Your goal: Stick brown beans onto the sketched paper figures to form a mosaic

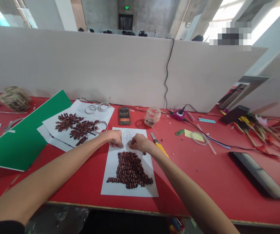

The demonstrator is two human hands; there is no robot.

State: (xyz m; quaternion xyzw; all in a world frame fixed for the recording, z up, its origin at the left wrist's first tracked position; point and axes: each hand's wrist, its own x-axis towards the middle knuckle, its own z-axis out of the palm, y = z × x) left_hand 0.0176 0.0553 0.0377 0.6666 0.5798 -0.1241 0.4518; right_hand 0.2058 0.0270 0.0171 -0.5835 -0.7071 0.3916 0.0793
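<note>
A white sheet of paper lies on the red table in front of me, bearing tight rows of dark red-brown beans across its lower part. Faint pencil lines show on its upper part. Just above the beans, my left hand rests at the sheet's left side with its fingers curled closed. Opposite it, my right hand is closed in a pinch, fingertips down near the paper. Whatever either hand holds is hidden or too small to name. A yellow-handled utility knife lies to the right of my right hand.
Left are another bean-covered sheet, tape rings and a green board. A phone, a glass jar and a purple power adapter stand behind. A dark tablet-like slab lies right. A white partition closes the back.
</note>
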